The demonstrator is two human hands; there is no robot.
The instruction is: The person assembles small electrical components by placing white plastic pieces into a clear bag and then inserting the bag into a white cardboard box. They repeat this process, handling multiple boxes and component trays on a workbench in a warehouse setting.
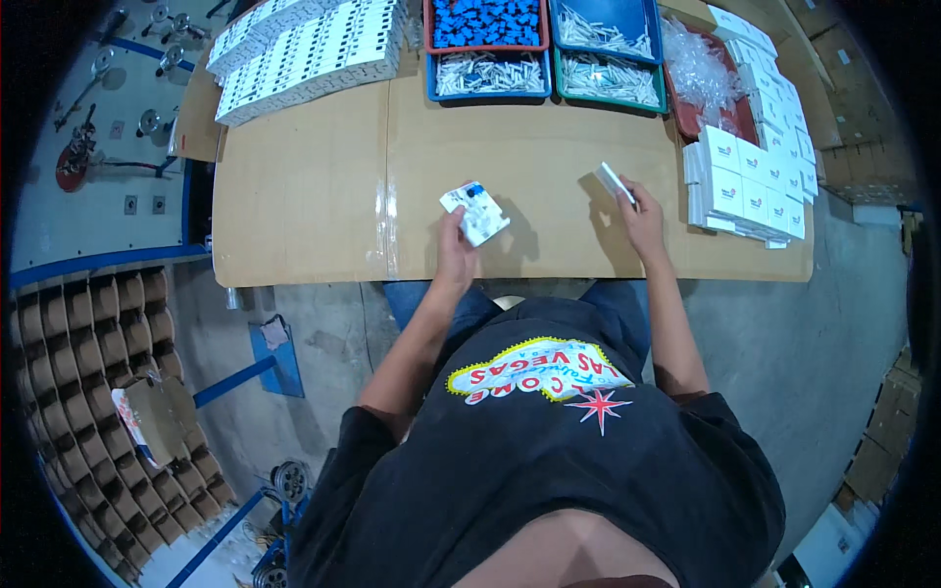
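Observation:
Above the near part of the cardboard-covered table, my left hand is closed on a small clear-and-white packet. A blue piece shows at the packet's top edge, but its other contents are too small to make out. My right hand pinches a thin white box, which is tilted and seen nearly edge-on. The two hands are apart, with bare cardboard between them. Nearest to my right hand is a stack of small white boxes at the table's right side.
Along the back stand a red bin of blue pieces, blue bins and a green bin of white sticks. A red bin holds clear plastic bags. White boxes fill the back left. A cardboard divider grid lies lower left.

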